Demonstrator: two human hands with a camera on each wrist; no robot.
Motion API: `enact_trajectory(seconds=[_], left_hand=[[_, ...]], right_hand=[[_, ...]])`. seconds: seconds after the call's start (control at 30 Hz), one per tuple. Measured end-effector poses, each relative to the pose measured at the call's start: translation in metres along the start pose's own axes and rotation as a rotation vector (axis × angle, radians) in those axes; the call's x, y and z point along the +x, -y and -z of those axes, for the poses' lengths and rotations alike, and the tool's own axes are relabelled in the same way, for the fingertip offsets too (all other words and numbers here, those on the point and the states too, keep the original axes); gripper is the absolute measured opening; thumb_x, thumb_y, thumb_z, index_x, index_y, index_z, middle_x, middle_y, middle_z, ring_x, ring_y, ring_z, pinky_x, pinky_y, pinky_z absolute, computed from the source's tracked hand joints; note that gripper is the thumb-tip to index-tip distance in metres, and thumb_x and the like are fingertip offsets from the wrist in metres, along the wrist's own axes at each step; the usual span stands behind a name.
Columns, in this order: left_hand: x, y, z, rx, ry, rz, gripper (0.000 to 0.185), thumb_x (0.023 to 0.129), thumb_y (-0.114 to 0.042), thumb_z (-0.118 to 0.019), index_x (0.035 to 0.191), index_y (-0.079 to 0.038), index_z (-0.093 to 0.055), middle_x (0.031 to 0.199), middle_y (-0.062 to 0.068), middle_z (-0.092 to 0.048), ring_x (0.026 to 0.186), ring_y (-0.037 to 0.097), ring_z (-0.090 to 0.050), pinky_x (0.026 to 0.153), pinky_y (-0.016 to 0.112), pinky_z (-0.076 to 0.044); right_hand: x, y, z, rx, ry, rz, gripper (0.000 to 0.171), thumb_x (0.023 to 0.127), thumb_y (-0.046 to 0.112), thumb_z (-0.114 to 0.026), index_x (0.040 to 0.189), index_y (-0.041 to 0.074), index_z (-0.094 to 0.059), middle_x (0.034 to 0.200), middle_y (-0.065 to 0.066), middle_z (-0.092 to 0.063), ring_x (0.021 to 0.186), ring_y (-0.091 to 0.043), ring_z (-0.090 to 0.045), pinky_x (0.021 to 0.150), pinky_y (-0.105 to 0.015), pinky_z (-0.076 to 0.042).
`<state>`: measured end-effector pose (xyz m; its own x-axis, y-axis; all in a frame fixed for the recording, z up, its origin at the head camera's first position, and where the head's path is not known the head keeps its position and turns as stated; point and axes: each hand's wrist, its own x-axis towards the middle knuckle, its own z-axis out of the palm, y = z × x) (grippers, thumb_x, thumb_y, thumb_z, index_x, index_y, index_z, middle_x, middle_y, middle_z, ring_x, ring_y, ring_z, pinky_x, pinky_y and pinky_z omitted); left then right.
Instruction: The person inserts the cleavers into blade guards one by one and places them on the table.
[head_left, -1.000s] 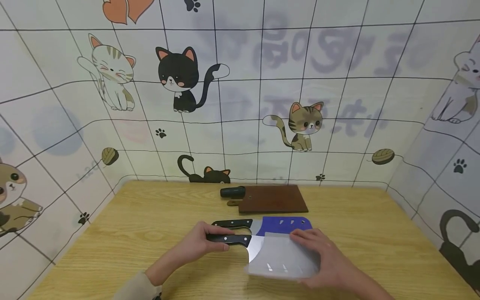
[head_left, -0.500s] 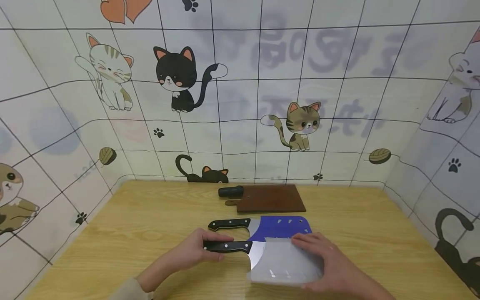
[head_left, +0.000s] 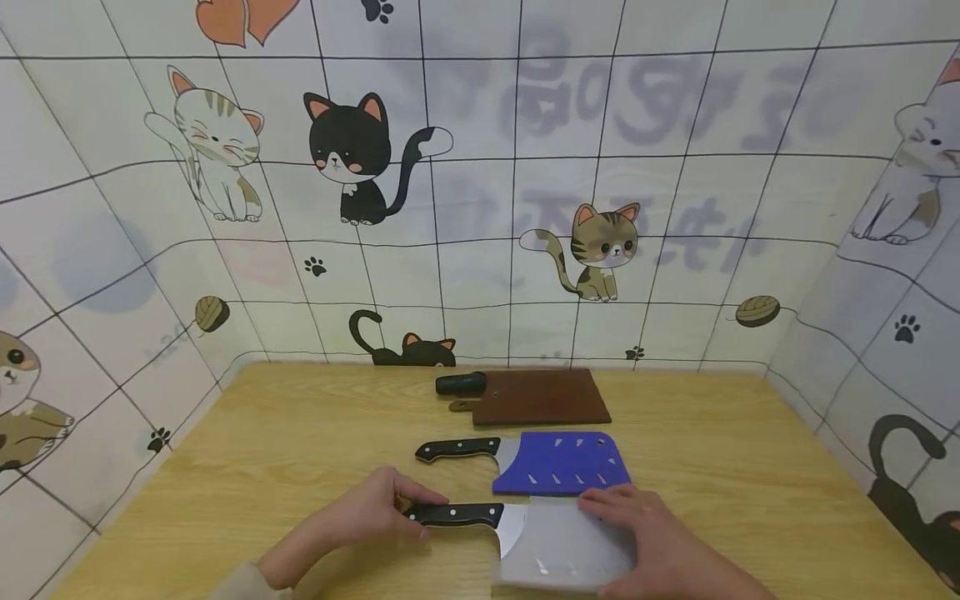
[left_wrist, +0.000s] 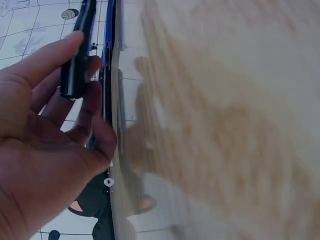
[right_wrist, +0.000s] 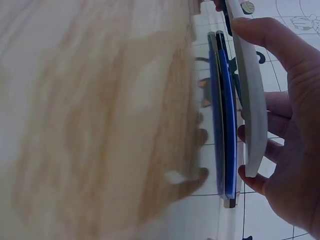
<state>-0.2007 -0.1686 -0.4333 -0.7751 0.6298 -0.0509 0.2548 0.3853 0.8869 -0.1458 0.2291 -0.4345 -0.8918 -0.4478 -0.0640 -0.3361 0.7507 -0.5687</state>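
A cleaver with a black riveted handle [head_left: 461,515] and a whitish translucent blade cover [head_left: 562,542] is held level near the front of the table. My left hand [head_left: 375,512] pinches the butt of the handle between thumb and fingers; the left wrist view shows the handle [left_wrist: 75,75] from its end. At the other end, my right hand [head_left: 656,546] grips the cover, thumb on the near side. In the right wrist view the white cover [right_wrist: 254,105] is raised off the tabletop. Just behind lies a second cleaver, its blade in a blue cover [head_left: 558,462].
Farther back, a brown cutting board [head_left: 543,397] lies flat by the wall. A dark cylindrical object [head_left: 461,383] sits at its left end. Patterned walls with cats [head_left: 603,250] enclose the wooden table [head_left: 300,433] at the back and sides.
Both hands have brought the white-covered cleaver toward the near edge and lower in view. The blue-covered cleaver, earlier partly hidden behind it, now shows almost fully and has stayed put.
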Motion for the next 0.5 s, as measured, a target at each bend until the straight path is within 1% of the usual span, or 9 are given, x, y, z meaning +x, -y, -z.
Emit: enact_trajectory(seconds=[0.03,0.1,0.2,0.27,0.43,0.5], left_hand=[[-0.0005,0.0007,-0.0004,0.007,0.006,0.006,0.038,0.078,-0.003,-0.087,0.115,-0.008,-0.08,0.115,0.004,-0.075,0.09,0.006,-0.059,0.072,0.021,-0.043],[-0.001,0.0019,-0.0015,0.029,0.008,0.007,0.039,0.077,-0.003,-0.087,0.115,-0.009,-0.08,0.113,0.001,-0.075,0.097,0.005,-0.06,0.08,0.021,-0.044],[-0.0007,0.0033,-0.0029,0.051,0.009,0.01,0.039,0.077,-0.002,-0.088,0.114,-0.01,-0.08,0.112,-0.001,-0.076,0.102,0.006,-0.063,0.085,0.022,-0.047],[0.0001,0.0035,-0.0033,0.066,0.007,0.014,0.039,0.076,-0.001,-0.088,0.114,-0.011,-0.081,0.111,-0.002,-0.076,0.103,0.006,-0.065,0.087,0.023,-0.048],[0.001,0.0025,-0.0051,0.122,0.004,0.02,0.041,0.074,-0.002,-0.089,0.112,-0.013,-0.081,0.11,-0.004,-0.076,0.105,0.006,-0.066,0.092,0.025,-0.05],[0.0012,0.0021,-0.0058,0.143,0.003,0.018,0.041,0.073,-0.003,-0.09,0.112,-0.014,-0.082,0.109,-0.005,-0.076,0.105,0.006,-0.066,0.092,0.026,-0.05]], right_hand=[[0.001,0.0004,-0.001,-0.005,0.008,-0.011,0.094,0.063,0.054,-0.092,0.142,0.013,-0.062,0.144,-0.008,-0.055,0.133,-0.047,-0.042,0.098,-0.072,-0.039],[0.0027,0.0014,-0.0022,0.001,0.031,-0.06,0.096,0.063,0.058,-0.091,0.143,0.015,-0.062,0.145,-0.009,-0.054,0.134,-0.047,-0.041,0.099,-0.073,-0.038],[0.0054,0.0027,-0.0035,0.01,0.066,-0.122,0.097,0.063,0.062,-0.09,0.143,0.017,-0.061,0.146,-0.01,-0.052,0.134,-0.047,-0.041,0.099,-0.073,-0.038],[0.0068,0.0028,-0.0039,0.005,0.078,-0.119,0.098,0.063,0.064,-0.09,0.143,0.015,-0.062,0.144,-0.011,-0.053,0.133,-0.046,-0.043,0.098,-0.072,-0.039],[0.0091,0.002,-0.0049,-0.02,0.092,-0.046,0.099,0.065,0.066,-0.088,0.14,0.008,-0.063,0.141,-0.012,-0.056,0.131,-0.047,-0.045,0.099,-0.071,-0.04],[0.0096,0.0017,-0.0052,-0.02,0.103,-0.048,0.099,0.065,0.066,-0.088,0.14,0.008,-0.062,0.141,-0.012,-0.057,0.132,-0.047,-0.045,0.099,-0.071,-0.039]])
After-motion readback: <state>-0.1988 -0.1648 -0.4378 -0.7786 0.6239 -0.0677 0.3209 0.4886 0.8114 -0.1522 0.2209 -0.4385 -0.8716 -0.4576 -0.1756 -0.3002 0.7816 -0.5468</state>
